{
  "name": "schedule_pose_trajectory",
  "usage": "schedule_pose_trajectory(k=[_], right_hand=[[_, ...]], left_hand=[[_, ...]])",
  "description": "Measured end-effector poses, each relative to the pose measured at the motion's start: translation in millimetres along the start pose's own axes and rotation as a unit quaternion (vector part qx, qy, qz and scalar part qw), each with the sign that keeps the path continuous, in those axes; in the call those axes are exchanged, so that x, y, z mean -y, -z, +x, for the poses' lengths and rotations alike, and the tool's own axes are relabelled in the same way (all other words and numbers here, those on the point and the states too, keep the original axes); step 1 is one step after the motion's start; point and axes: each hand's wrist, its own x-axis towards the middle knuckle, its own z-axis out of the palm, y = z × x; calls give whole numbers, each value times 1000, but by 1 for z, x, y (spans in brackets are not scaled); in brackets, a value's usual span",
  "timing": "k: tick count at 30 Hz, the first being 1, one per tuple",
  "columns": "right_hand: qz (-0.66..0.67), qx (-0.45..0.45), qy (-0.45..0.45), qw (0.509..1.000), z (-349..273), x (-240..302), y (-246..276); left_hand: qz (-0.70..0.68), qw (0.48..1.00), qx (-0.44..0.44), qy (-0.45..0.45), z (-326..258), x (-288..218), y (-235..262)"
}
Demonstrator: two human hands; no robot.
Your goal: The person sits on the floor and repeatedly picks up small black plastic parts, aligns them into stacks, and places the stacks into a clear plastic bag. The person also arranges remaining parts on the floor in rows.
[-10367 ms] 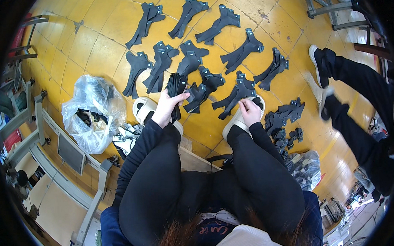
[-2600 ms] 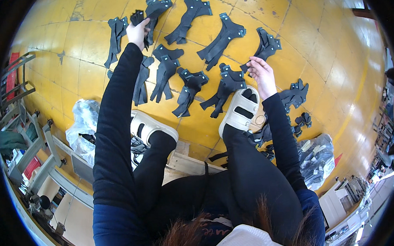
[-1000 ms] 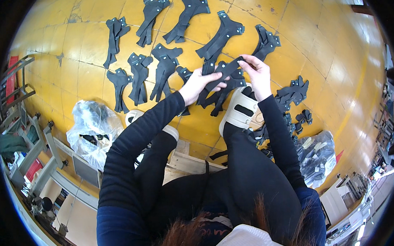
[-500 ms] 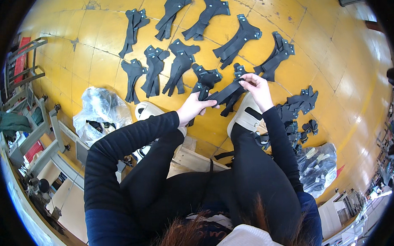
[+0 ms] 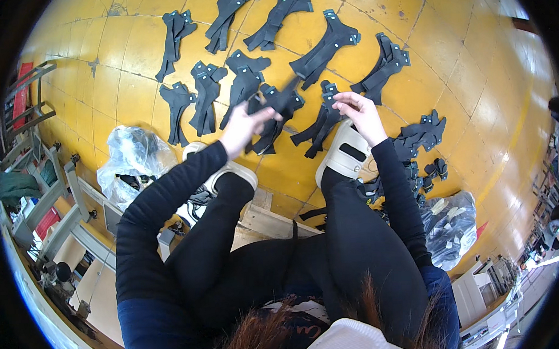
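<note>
Sitting low with both knees bent, the person has the two white shoes point(image 5: 346, 153) planted on the yellow tiled floor point(image 5: 462, 106), and the forearms in black sleeves reach forward over them. The left hand point(image 5: 244, 123) is closed around one black cut piece point(image 5: 277, 104) and holds it lifted a little above the floor, just in front of the left shoe. The right hand point(image 5: 360, 113) has its fingers pinched on the top of another black piece point(image 5: 321, 121) that lies on the floor beside the right shoe. To do this step well, I judge the held piece should be kept flat and turned to the same direction as its neighbours, so the small grey tabs match. Farther out, the rows of black pieces point(image 5: 245, 77) lie apart from each other, and a careful hand should not drag them. At the left a clear plastic bag point(image 5: 134, 158) rests near the metal frames; at the right a loose heap of pieces point(image 5: 420, 136) and a second bag point(image 5: 450, 224) wait.
</note>
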Motion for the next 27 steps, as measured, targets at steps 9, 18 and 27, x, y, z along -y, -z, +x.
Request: schedule_pose_trajectory(k=[9,18,27], right_hand=[[-34,-68,8,997,0,9,10],[-25,-97,26,995,0,4,21],[-56,-87,3,995,2,8,15]], left_hand=[[-19,988,-141,-58,12,-33,129],[-74,980,-171,75,6,62,167],[-97,945,-252,184,-3,81,177]])
